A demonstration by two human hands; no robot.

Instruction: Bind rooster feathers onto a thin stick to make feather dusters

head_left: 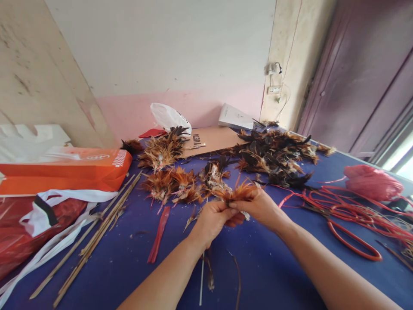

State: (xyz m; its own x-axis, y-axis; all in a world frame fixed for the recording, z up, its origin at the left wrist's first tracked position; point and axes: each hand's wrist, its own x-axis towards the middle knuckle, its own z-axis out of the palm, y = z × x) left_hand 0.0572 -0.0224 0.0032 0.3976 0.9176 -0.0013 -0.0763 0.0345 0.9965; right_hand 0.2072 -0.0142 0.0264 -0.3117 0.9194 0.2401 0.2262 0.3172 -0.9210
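Note:
Over the middle of the blue table, my left hand [213,221] and my right hand [260,204] meet with fingers closed around a small bunch of orange-brown feathers [240,192]. Its lower end is partly covered by my fingers. Just beyond lies another feather clump [214,174], brown with pale down. To the left rest tied feather bunches [185,183] with pink strands at their bases. A flat strip of pink plastic twine [159,234] lies left of my left hand. A few loose feathers [209,269] are scattered beneath my hands.
Right of me are scissors [353,243] with red handles, tangled pink twine [348,206] and a twine ball [372,183]. A large dark feather pile [274,157] lies behind. Bamboo sticks [97,241] and an orange bag [64,170] occupy the left; cardboard [219,140] lies at the back.

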